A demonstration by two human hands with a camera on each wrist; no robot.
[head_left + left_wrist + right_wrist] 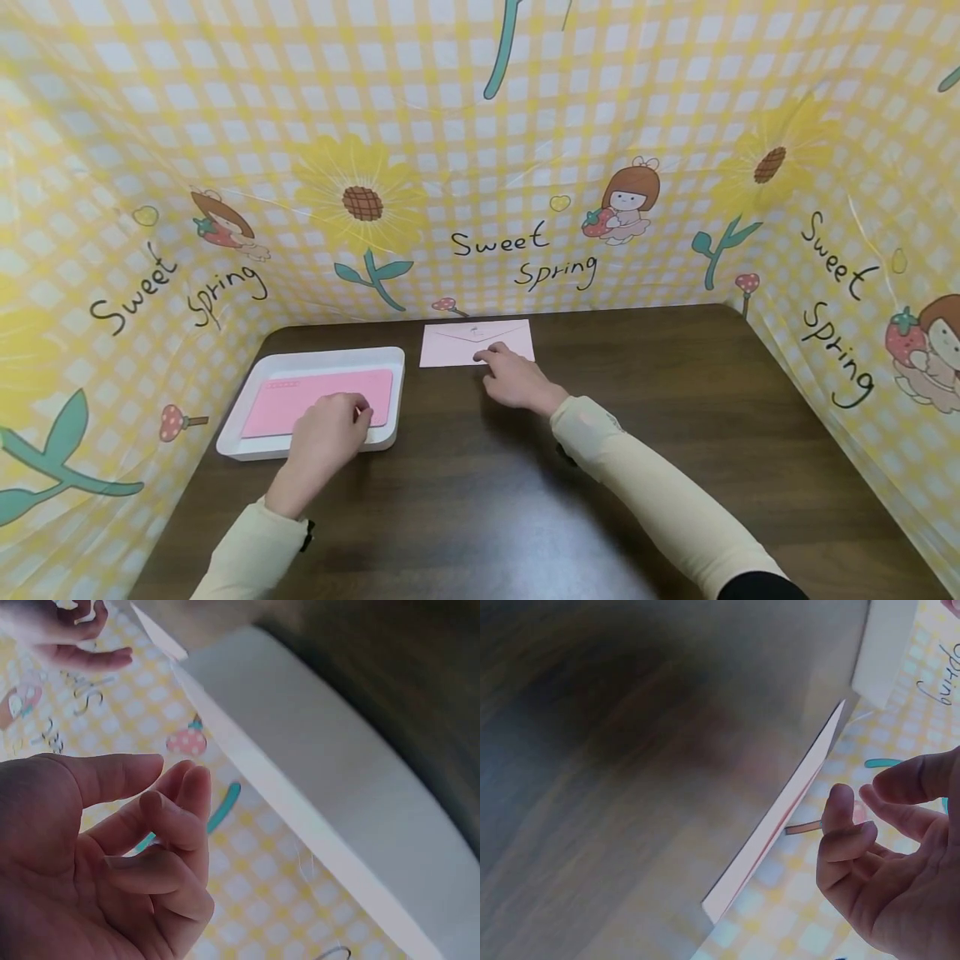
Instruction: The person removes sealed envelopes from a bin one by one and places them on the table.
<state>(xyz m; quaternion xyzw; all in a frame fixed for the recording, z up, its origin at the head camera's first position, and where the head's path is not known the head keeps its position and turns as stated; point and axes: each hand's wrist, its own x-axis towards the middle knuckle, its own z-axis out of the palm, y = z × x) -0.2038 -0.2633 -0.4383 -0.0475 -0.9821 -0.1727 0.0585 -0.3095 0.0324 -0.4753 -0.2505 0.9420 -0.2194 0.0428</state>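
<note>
Centre, right hand (513, 377), loosely curled, empty, hovers by pale-pink paper envelope (448, 347), apparently a reach calling for a pinch; lower left, left hand (328, 427), likewise, over white rectangular tray (330, 362).

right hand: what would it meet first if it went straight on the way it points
Likely the pale envelope: the right hand overlaps it in the head view, though any height above it is unclear.

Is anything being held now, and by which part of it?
Nothing is held: the left hand is empty over the white tray, the right hand empty by the envelope.
</note>
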